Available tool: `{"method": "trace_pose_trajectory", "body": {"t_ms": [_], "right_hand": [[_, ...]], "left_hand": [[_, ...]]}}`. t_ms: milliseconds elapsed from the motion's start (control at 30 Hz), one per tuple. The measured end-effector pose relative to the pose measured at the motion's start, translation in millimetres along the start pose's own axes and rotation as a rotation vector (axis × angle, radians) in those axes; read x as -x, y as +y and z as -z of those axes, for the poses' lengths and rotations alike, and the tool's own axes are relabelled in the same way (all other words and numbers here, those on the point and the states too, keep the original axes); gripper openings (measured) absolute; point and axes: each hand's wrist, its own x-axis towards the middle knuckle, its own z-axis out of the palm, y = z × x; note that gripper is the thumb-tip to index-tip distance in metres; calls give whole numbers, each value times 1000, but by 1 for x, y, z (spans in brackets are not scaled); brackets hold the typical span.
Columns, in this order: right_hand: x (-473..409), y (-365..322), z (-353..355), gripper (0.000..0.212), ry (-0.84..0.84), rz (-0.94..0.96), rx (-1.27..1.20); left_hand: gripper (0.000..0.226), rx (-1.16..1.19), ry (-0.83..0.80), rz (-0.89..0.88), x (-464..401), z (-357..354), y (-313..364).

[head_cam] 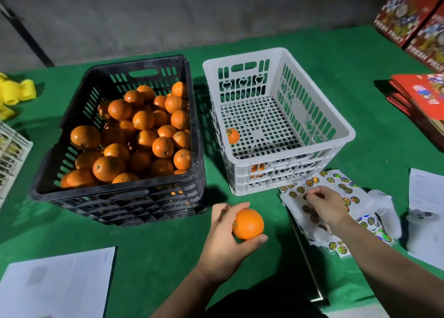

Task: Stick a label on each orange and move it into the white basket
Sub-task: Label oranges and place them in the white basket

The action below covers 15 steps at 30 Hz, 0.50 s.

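My left hand (225, 236) grips one orange (248, 224) just above the green table, in front of the gap between the two crates. My right hand (328, 207) rests on the label sheets (336, 185) to the right, fingertips pinching at a round sticker. The white basket (341, 125) stands beyond them. It holds a labelled orange (232, 135) at its left wall, and a second orange (257, 169) shows through the front slots. The black crate (195, 115) on the left is full of several unlabelled oranges (134, 137).
White papers lie at the front left (55, 284) and far right (426, 197). Red fruit boxes (418, 94) sit at the back right. Yellow objects (16, 91) and a small white rack (12, 154) are at the left edge. A white object (386, 212) lies beside the stickers.
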Motion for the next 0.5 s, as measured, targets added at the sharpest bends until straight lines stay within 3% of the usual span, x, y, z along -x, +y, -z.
{"method": "trace_pose_trajectory", "body": {"t_ms": [200, 300, 400, 500], "right_hand": [[41, -42, 12, 11, 31, 209, -55], [90, -80, 6, 12, -213, 322, -259], [137, -106, -3, 9, -561, 454, -247], [154, -114, -12, 19, -638, 502, -105]], "left_hand": [[73, 11, -9, 16, 1, 0, 4], [74, 20, -12, 11, 0, 1, 7], [74, 27, -15, -4, -1, 3, 14], [73, 29, 22, -37, -2, 4, 23]]}}
